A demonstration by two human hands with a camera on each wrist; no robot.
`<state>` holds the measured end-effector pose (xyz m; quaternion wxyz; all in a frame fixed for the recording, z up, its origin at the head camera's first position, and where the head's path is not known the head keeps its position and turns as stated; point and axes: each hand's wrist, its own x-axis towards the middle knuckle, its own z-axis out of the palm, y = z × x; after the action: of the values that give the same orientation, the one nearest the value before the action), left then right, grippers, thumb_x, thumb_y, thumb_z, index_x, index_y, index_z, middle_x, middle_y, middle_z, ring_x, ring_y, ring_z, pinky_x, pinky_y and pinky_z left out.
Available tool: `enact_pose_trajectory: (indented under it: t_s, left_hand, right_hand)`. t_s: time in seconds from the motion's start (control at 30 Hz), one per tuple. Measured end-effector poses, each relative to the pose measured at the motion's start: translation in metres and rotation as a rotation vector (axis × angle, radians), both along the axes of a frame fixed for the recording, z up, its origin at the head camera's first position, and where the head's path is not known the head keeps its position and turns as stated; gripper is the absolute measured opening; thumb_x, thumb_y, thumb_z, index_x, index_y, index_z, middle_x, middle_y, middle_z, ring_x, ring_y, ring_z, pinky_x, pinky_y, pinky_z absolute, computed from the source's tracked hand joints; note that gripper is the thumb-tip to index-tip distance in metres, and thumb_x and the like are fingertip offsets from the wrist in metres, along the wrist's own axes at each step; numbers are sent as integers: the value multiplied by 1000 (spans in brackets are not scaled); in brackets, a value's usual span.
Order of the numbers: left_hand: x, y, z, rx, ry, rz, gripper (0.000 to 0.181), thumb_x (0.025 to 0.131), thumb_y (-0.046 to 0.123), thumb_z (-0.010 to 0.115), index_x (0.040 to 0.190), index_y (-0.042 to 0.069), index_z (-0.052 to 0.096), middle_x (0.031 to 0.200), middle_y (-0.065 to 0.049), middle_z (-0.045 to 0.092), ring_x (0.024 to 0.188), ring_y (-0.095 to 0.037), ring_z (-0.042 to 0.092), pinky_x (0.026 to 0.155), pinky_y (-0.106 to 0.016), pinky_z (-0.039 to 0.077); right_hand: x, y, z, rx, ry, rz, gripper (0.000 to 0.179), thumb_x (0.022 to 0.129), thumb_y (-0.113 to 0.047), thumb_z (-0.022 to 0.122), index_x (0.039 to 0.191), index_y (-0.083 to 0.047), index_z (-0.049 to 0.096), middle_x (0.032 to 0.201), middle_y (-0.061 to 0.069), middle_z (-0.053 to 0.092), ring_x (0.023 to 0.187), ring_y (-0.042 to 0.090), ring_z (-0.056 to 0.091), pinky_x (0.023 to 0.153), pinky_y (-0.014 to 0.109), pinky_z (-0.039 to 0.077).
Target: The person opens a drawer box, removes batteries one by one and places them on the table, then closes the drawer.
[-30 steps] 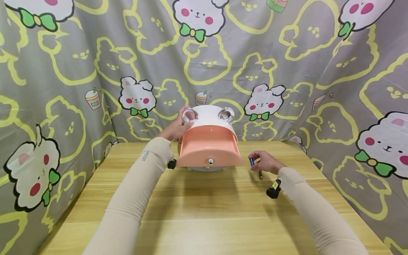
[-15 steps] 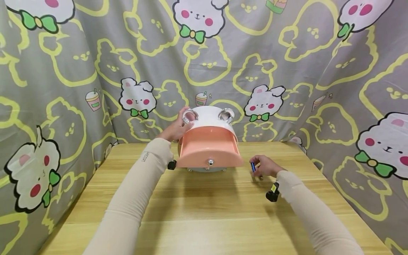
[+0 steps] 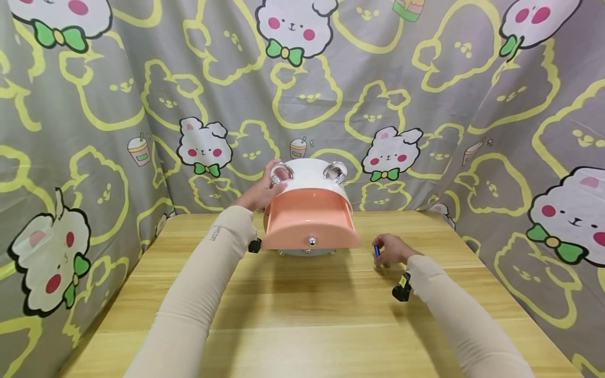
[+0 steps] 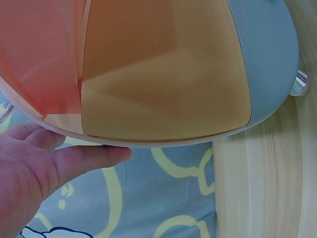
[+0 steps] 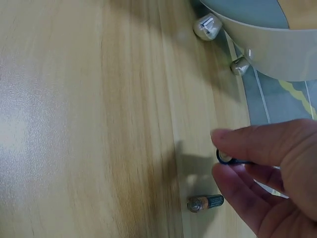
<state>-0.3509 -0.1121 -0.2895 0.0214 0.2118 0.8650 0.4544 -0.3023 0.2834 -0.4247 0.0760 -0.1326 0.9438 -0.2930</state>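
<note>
Right hand: since the earlier frames, my right hand (image 3: 392, 251) has shifted lower and slightly outward, carrying its battery along; left hand and cabinet look unchanged.
Right grip: thumb and fingers pinch the blue battery (image 3: 376, 251), which appears held just above the worktop (image 3: 302, 320), to the right of the cabinet and apart from it.
Second battery: this dark battery (image 5: 205, 203) lies on its side on the worktop below my right fingers; in the head view my hand hides it.
Left hand: my left hand (image 3: 260, 191) is laid against the cabinet's side by the silver ear (image 3: 282, 172), thumb straight, not clenched.
Slip risk: the pinch covers little of a smooth cylinder; uneven pressure could twist it loose.
Roll risk: a fingertip brushing the second battery could set it rolling.
Tipping risk: the extended drawer may shift weight forward; pressing its front could tilt the cabinet if my left hand lifts.
Drawer: pink drawer (image 3: 310, 233), pulled out; bare interior shows, but its front wall hides part of the floor, contents there unknown.
Cabinet: white-topped cabinet (image 3: 309, 170), standing on silver feet (image 5: 207, 27).
</note>
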Motion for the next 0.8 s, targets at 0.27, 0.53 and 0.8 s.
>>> enact_pose_trajectory:
  t_s: [0.27, 0.53, 0.8]
  left_hand:
    - [1, 1, 1, 12, -19, 11, 72, 100, 39, 50, 151, 39, -2, 119, -28, 53, 102, -38, 57, 86, -50, 49]
    - [0, 1, -1, 20, -13, 3, 72, 100, 38, 50, 151, 38, 0, 117, -27, 53, 103, -36, 57, 87, -49, 48]
    - [3, 3, 0, -25, 36, 12, 70, 101, 37, 48, 151, 32, 0, 103, -24, 57, 89, -34, 59, 81, -45, 48]
  right_hand:
    - [-3, -7, -1, 160, 65, 33, 50, 63, -2, 86, 106, 11, 62, 97, 16, 65, 86, 25, 58, 81, 41, 51]
    - [-2, -11, -2, 249, 66, 51, 52, 65, -6, 87, 110, 12, 64, 99, 17, 66, 85, 24, 59, 78, 40, 53]
    - [-4, -11, -6, 288, 34, 72, 47, 68, -6, 86, 108, 8, 67, 96, 14, 67, 80, 22, 59, 71, 37, 53]
